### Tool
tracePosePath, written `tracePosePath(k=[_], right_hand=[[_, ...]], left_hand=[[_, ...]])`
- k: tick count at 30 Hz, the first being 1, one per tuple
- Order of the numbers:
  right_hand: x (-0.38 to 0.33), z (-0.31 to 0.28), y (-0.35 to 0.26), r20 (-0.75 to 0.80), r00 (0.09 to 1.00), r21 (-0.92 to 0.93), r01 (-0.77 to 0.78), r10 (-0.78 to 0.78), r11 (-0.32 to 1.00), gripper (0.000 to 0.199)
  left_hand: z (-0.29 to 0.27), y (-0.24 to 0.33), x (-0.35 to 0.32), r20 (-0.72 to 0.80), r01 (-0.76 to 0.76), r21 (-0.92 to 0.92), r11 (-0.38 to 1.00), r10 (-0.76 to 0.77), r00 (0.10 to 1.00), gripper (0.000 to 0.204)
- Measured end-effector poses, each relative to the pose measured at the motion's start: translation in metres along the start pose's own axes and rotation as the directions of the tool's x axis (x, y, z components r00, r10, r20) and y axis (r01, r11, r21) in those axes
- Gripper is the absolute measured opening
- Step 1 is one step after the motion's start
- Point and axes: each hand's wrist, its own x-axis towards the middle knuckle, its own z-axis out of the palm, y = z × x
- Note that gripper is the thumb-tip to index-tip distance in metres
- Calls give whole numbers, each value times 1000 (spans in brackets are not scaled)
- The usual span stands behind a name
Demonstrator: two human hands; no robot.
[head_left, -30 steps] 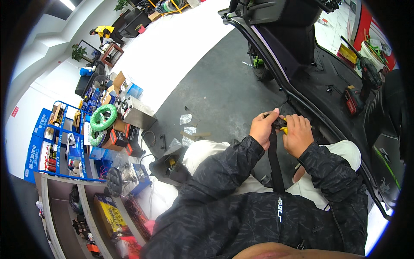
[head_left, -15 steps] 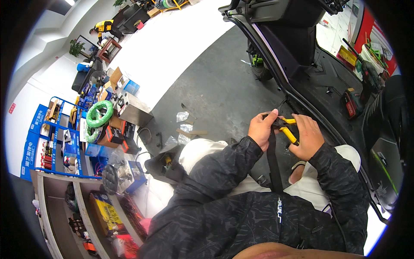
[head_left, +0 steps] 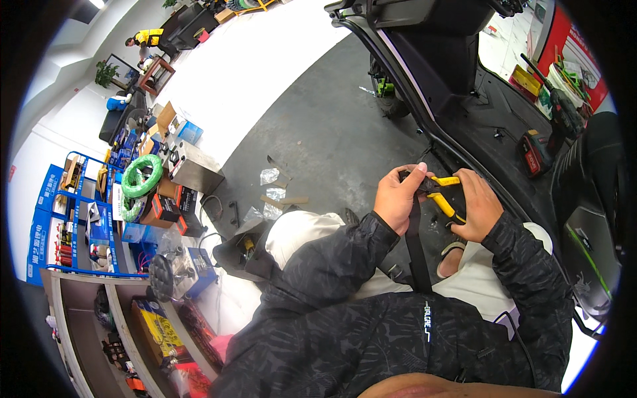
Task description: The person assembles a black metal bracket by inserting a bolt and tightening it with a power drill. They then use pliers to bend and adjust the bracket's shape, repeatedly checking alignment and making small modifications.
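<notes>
My right hand [head_left: 483,207] grips a pair of pliers with yellow handles [head_left: 440,201], the two handles spread apart. The dark jaws point toward my left hand [head_left: 397,199], whose thumb and fingers are closed in a pinch by them. What that pinch holds is hidden behind the fingers. A thin dark cable [head_left: 426,154] shows just beyond my fingertips, beside the black frame edge [head_left: 458,156] of the vehicle. From the dark jacket a black strap [head_left: 417,249] runs up to below the left hand.
Right of me, a red and black cordless drill [head_left: 536,152] lies on the vehicle's black floor. Scraps of clear plastic [head_left: 271,176] are on the dark mat. To the left stand a metal box [head_left: 196,169], a coil of green hose [head_left: 141,176] and shelves [head_left: 86,292]. Far off, a person [head_left: 147,40] bends over.
The pliers' handles have spread wider, and my right hand's fingers have opened out with them. My left hand keeps its pinch. The whole view has shifted slightly.
</notes>
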Motion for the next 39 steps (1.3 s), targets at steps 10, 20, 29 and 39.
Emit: tracePosePath(k=[10,20,29,39], right_hand=[[-16,-8,4,5,997,52,-71,70,996,98],[-54,6,-1,-158,965,143,-187,209,972,95],[-83,30,-59,351,723,835,-529,595,150,88],[-87,29,-57,240,796,913,-379,555,149,86]], left_hand=[[-33,-23,-40,255,-33,250,968,-32,966,71],[-27,-98,-82,271,367,-17,930,-349,897,89],[-2,-86,-82,348,354,-71,932,-310,885,24],[8,-100,-84,121,-20,415,910,-34,992,17]])
